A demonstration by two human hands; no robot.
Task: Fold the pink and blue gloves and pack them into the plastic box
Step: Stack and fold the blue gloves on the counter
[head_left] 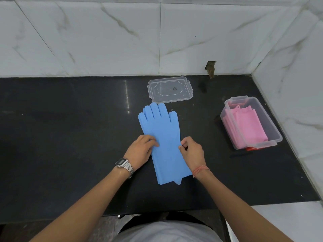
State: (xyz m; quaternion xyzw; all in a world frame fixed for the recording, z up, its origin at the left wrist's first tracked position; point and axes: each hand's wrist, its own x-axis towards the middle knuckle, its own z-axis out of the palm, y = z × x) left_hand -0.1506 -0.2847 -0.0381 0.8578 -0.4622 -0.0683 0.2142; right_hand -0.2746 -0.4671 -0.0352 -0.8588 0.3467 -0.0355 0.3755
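Here, blue gloves [161, 137] lie flat and stacked on a black counter [70, 137]. The left hand [141, 149] presses their left edge with loosely spread fingers; the right hand [191, 151] pinches their right edge. Right of it, the plastic box [272, 126] holds folded pink gloves [244, 126].
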